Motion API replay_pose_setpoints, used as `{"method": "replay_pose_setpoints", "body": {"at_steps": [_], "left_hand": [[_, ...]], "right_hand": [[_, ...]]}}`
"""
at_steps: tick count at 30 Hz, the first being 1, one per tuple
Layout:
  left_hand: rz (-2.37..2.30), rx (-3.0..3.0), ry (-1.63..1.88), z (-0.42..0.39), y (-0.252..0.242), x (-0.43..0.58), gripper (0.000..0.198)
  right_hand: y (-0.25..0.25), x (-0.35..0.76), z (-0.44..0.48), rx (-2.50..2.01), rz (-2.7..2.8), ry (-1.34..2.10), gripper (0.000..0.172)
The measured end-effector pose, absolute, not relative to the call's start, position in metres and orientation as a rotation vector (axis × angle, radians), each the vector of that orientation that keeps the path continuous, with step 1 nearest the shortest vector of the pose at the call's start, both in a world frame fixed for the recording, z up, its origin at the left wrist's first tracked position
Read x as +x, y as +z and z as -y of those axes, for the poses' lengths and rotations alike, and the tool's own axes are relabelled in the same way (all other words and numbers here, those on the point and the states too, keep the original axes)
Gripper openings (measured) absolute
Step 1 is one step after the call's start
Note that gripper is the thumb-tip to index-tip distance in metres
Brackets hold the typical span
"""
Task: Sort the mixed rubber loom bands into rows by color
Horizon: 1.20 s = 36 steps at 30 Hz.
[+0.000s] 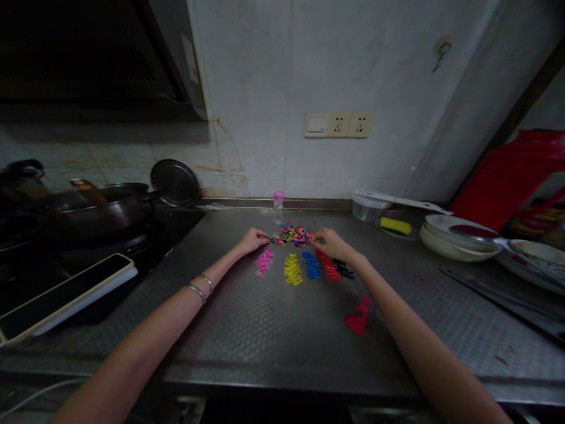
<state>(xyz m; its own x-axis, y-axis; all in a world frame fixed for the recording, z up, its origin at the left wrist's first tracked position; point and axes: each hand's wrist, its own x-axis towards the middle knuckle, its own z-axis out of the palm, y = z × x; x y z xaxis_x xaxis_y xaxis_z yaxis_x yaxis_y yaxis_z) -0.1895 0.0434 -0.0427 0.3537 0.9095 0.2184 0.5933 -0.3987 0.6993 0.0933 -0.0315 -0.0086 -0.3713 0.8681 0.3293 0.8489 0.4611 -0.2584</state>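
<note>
A heap of small mixed-colour bands [292, 235] lies on the steel counter [265, 330]. My left hand [252, 240] touches its left edge with fingers pinched together. My right hand [329, 242] pinches at its right edge. What either hand holds is too small to see. Nearer me sit sorted piles: pink [263, 262], yellow [292, 269], blue [312, 265], red [329, 268] and black [344, 269]. A small clear bottle with a pink cap [278, 205] stands behind the heap.
A wok [106, 206] and round lid [175, 182] sit on the stove at left, with a dark flat tray [62, 294] in front. Bowls [454, 235], a yellow sponge [395, 225] and a clear container [368, 206] are at right. Red pieces [358, 318] lie under my right forearm.
</note>
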Motion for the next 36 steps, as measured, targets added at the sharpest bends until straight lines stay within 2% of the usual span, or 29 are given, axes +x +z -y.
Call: {"method": "replay_pose_setpoints", "body": {"at_steps": [12,20,29,33,36], "left_hand": [[-1.298,2.307,0.785,-0.039,-0.028,-0.177,0.015],[-1.197,2.29,0.888,-0.036,-0.008,-0.123,0.02],[-0.889,2.39,0.694,0.004,-0.008,-0.013,0.021],[-0.856,2.41,0.554,0.02,-0.017,0.003,0.019],[-0.812,2.375,0.587,0.023,-0.017,0.0,0.02]], "right_hand": [[-0.011,0.122,0.03,-1.529,2.022,-0.087,0.02],[-0.01,0.136,0.033,-1.754,1.718,-0.185,0.024],[-0.009,0.145,0.036,-1.842,1.526,-0.17,0.025],[-0.008,0.148,0.037,-1.843,1.495,-0.142,0.027],[-0.008,0.149,0.037,-1.84,1.497,-0.128,0.027]]}}
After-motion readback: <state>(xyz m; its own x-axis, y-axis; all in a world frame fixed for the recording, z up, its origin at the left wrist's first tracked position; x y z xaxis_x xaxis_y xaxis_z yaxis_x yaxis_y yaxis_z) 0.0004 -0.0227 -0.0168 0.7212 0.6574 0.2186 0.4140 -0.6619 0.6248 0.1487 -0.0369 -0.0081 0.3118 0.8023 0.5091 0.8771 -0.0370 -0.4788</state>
